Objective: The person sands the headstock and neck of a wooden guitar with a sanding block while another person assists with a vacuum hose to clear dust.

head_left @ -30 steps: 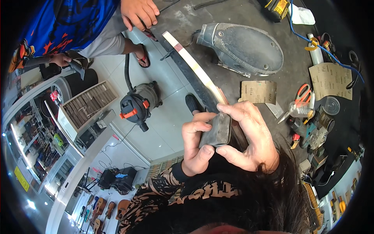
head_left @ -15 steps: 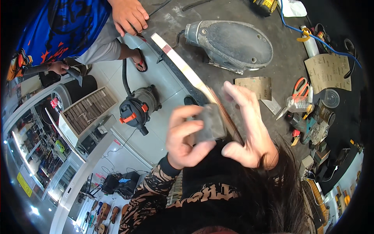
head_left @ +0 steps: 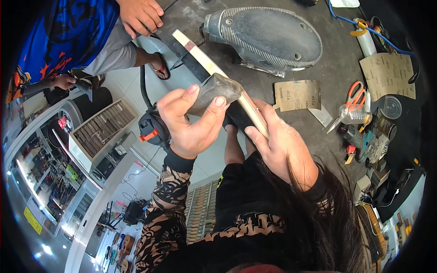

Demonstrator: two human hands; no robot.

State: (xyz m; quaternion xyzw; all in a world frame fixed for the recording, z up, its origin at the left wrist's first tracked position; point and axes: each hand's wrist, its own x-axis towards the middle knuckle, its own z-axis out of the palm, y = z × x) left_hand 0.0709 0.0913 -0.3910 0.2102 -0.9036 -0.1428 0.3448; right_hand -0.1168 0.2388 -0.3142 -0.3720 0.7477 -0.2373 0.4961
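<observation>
My left hand grips a dark grey sanding block and presses it on a long narrow wooden strip with a pale edge. The strip runs from the bench edge at the top left down to my right hand. That hand holds the strip's near end, its fingers wrapped along the pale edge. At the top, another person's hand rests on the strip's far end.
A grey electric sander lies on the dark workbench behind the strip. Sandpaper sheets, orange scissors, a plastic cup and small tools lie to the right. A vacuum cleaner stands on the floor below.
The sanding block and my left hand have slid up along the strip, away from my right hand. The view has shifted closer to the bench.
</observation>
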